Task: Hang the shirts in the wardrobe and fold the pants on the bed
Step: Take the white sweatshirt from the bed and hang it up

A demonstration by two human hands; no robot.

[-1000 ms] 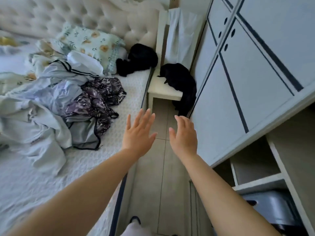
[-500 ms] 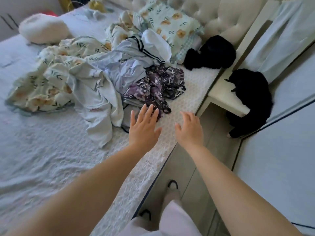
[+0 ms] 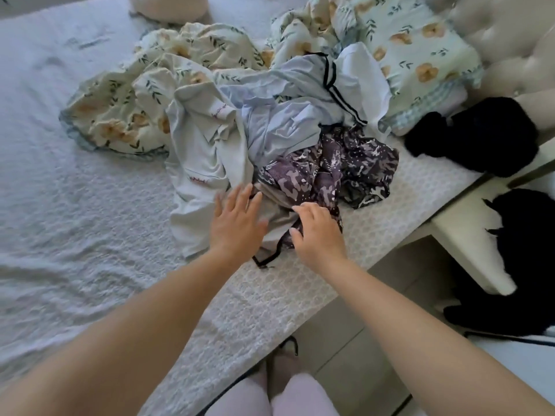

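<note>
The bed (image 3: pixel 90 205) wore a white quilted cover. A floral quilt (image 3: pixel 126 109) lay crumpled across its middle, and a floral pillow (image 3: pixel 420 55) rested up against the tufted headboard (image 3: pixel 510 40). In front of the quilt sat a heap of clothes: a pale shirt (image 3: pixel 204 151) on the left, a light blue garment (image 3: pixel 279 130) behind it, and a purple patterned garment (image 3: pixel 324 175) on the right. A black fluffy item (image 3: pixel 480 139) lay at the bed's edge, just beside the pillow.
</note>
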